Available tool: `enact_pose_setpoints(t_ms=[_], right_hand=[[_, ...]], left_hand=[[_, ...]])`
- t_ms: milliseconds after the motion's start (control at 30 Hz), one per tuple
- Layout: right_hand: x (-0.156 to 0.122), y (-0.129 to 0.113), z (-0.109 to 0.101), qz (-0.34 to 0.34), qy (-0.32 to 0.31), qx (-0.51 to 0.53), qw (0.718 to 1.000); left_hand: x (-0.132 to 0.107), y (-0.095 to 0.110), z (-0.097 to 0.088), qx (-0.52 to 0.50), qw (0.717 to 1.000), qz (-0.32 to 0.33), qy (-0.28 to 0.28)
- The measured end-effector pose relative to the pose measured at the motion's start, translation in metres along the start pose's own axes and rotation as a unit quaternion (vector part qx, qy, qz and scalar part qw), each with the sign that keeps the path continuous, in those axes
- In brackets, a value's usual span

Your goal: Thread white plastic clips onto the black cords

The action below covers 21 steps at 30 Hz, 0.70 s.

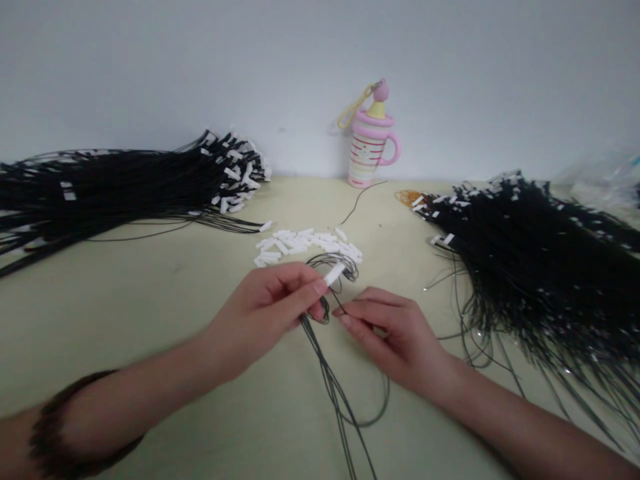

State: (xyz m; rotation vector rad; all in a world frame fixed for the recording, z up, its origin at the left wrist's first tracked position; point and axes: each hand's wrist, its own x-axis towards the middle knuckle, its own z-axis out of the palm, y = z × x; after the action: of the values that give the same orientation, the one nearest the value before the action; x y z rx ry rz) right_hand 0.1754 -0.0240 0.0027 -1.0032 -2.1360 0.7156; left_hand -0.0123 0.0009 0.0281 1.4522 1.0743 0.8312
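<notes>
The left hand (280, 297) is pressing a white tab (335, 273) between thumb and forefinger, and its other fingers are curling around a bunch of dark cords (325, 367), which is looping above the grip and trailing down the desk (190, 393). Just beside it, the right hand (393, 330) is pinching a thin dark strand (339, 302) with closed fingers; the strand is running up toward the white tab. Loose white pieces (298, 249) are lying scattered just beyond the left hand. A thick bundle of white-tipped black cords (140, 180) is resting on the left, and a pile of black cords (550, 260) is spreading over the right side. A pink-trimmed cup (366, 152) is standing upright by the wall (240, 67), with orange bands (407, 197) lying between it and that pile
</notes>
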Motion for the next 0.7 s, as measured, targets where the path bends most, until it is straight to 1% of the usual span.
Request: enact_pose_setpoints(t_ms=[67, 100, 133, 167, 200, 267, 300, 367, 400, 433, 467, 500, 533, 567, 600, 633, 667, 700], right_hand=[[0.002, 0.004, -0.002, 0.022, -0.014, 0.055, 0.998], [0.003, 0.006, -0.002, 0.039, -0.031, 0.097, 0.994], [0.004, 0.008, -0.003, 0.058, -0.049, 0.146, 0.986], [0.005, 0.010, -0.004, 0.078, -0.067, 0.193, 0.976], [0.006, 0.012, -0.006, 0.100, -0.081, 0.236, 0.963], [0.009, 0.016, -0.010, 0.142, -0.078, 0.300, 0.940], [0.011, 0.019, -0.012, 0.164, -0.065, 0.323, 0.930], [0.014, 0.026, -0.017, 0.203, -0.023, 0.354, 0.912], [0.015, 0.030, -0.019, 0.219, 0.012, 0.355, 0.909], [0.016, 0.032, -0.021, 0.231, 0.051, 0.333, 0.913], [0.016, 0.034, -0.022, 0.233, 0.095, 0.286, 0.924], [0.016, 0.033, -0.022, 0.221, 0.140, 0.216, 0.941], [0.014, 0.031, -0.022, 0.193, 0.179, 0.132, 0.956], [0.013, 0.026, -0.022, 0.155, 0.208, 0.048, 0.964], [0.010, 0.019, -0.020, 0.115, 0.220, -0.019, 0.968], [0.008, 0.011, -0.017, 0.077, 0.213, -0.058, 0.972], [0.005, 0.003, -0.014, 0.049, 0.186, -0.068, 0.979], [0.003, -0.005, -0.010, 0.034, 0.142, -0.060, 0.987]], left_hand=[[-0.003, 0.009, -0.009, -0.065, 0.998, 0.016, 0.021], [-0.005, 0.014, -0.013, -0.091, 0.996, 0.019, 0.007], [-0.009, 0.020, -0.016, -0.103, 0.994, 0.018, -0.029], [-0.013, 0.024, -0.018, -0.097, 0.992, 0.018, -0.081], [-0.018, 0.028, -0.019, -0.074, 0.987, 0.010, -0.143], [-0.025, 0.032, -0.018, 0.018, 0.970, 0.008, -0.241], [-0.026, 0.031, -0.016, 0.074, 0.959, 0.013, -0.272], [-0.024, 0.025, -0.011, 0.161, 0.940, 0.027, -0.298], [-0.020, 0.020, -0.008, 0.180, 0.938, 0.028, -0.296], [-0.016, 0.014, -0.006, 0.177, 0.941, 0.020, -0.288], [-0.011, 0.008, -0.005, 0.163, 0.948, 0.006, -0.272], [-0.006, 0.002, -0.003, 0.143, 0.958, -0.011, -0.250], [-0.002, -0.003, -0.002, 0.123, 0.966, -0.026, -0.228], [0.002, -0.007, -0.002, 0.107, 0.973, -0.037, -0.202], [0.005, -0.010, -0.001, 0.094, 0.979, -0.048, -0.175], [0.006, -0.011, 0.000, 0.082, 0.983, -0.059, -0.151], [0.007, -0.012, 0.000, 0.069, 0.987, -0.069, -0.129], [0.008, -0.012, 0.000, 0.054, 0.989, -0.078, -0.111]])
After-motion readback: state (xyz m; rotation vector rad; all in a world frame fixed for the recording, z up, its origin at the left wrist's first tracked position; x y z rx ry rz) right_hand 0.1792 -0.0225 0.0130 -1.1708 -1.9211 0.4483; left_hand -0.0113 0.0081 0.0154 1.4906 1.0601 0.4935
